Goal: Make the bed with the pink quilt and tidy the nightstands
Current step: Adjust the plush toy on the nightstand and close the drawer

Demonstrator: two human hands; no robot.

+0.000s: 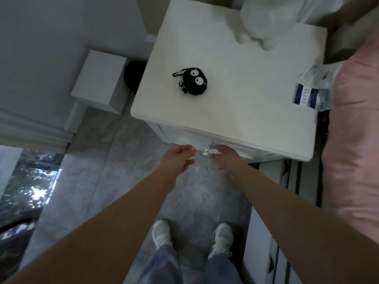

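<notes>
Both your hands reach the nightstand (pixel 225 95) drawer knob (pixel 208 149): left hand (pixel 180 158) loosely spread, right hand (pixel 225 158) fingers hidden, grip undeterminable.

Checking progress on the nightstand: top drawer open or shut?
Shut. The drawer front sits flush under the nightstand top, no gap showing. Both hands are at its knob.

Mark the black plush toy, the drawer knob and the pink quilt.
black plush toy (pixel 194 80): head view, on its black body between the eyes.
drawer knob (pixel 208 149): head view, on the shiny knob between the hands.
pink quilt (pixel 356 128): head view, on its folded edge.
</notes>
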